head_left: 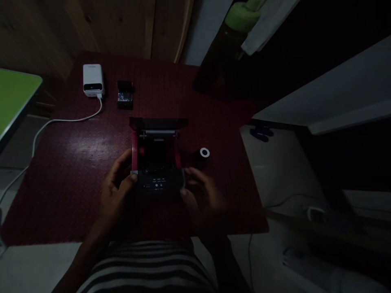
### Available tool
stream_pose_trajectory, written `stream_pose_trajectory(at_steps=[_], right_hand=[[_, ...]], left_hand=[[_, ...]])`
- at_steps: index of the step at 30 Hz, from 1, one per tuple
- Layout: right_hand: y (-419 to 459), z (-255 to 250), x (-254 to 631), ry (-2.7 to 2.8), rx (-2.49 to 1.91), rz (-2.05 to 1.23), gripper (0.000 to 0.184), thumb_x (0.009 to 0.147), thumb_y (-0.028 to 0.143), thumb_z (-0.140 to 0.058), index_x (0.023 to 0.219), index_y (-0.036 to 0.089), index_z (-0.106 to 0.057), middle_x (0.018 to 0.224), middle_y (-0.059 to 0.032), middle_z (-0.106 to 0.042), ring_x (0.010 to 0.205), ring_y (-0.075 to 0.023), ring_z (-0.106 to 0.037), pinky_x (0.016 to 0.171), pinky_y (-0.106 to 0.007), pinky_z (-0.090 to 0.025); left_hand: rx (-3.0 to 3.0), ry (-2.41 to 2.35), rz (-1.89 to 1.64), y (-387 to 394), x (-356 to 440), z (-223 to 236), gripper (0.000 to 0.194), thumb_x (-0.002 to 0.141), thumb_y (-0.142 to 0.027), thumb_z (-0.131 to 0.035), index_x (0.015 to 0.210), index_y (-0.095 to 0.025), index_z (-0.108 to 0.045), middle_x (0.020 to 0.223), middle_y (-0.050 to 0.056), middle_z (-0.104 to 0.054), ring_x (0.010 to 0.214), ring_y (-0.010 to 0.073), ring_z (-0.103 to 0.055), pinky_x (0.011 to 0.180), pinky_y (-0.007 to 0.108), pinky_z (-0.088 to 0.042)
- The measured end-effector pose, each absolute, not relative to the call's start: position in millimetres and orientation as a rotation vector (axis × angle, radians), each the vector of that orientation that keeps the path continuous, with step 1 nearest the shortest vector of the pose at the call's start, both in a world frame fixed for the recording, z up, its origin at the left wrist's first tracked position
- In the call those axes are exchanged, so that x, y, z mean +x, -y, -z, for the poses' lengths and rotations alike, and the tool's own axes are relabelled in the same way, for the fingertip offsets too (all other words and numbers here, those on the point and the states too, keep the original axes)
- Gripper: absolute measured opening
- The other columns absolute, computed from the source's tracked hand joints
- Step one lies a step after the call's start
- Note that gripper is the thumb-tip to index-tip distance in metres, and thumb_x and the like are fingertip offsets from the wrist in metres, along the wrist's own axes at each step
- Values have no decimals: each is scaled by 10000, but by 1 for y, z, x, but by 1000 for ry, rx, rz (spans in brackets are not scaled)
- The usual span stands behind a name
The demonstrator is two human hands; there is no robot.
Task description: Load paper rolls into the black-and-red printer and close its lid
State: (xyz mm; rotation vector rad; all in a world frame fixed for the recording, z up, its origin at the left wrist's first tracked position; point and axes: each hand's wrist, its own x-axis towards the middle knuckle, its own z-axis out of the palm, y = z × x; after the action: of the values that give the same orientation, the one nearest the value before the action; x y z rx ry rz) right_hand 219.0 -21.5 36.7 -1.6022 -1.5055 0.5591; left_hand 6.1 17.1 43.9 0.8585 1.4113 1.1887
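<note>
A small red and black device that looks like a portable label or receipt printer (pixel 159 183) stands on the dark red table, its lid (pixel 159 123) raised toward the far side. The inside bay is dark, with a pale roller on the lid. My left hand (pixel 117 185) grips the device's left side, thumb on the front corner. At the right side, my right hand (pixel 203 193) has its fingers and thumb curled against the front right corner. A small roll with a white ring-shaped end (pixel 204 153) sits just right of the device.
Toward the back left of the red table (pixel 171 93) lie a white power bank (pixel 93 79) with a white cable (pixel 70 120) and a small black object (pixel 125 95). A green-capped bottle (pixel 224 49) stands at the back right. A green tabletop (pixel 16 95) juts in at left.
</note>
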Motion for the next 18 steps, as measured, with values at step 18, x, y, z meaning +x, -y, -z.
stream_pose_trajectory(at_steps=[18], right_hand=[[-107,-106,156,2827,-1633,-483,372,1114,36,-468,1312,173,-752,1245,-158,-799,1129,-290,-793,944,-391,-610]], left_hand=[[1334,-1298,-1297,-12,-4,-6,591,1089,-497,-631,1648,-313,-574,1675,81,-593,1525,344,-562,1274,525,-446]])
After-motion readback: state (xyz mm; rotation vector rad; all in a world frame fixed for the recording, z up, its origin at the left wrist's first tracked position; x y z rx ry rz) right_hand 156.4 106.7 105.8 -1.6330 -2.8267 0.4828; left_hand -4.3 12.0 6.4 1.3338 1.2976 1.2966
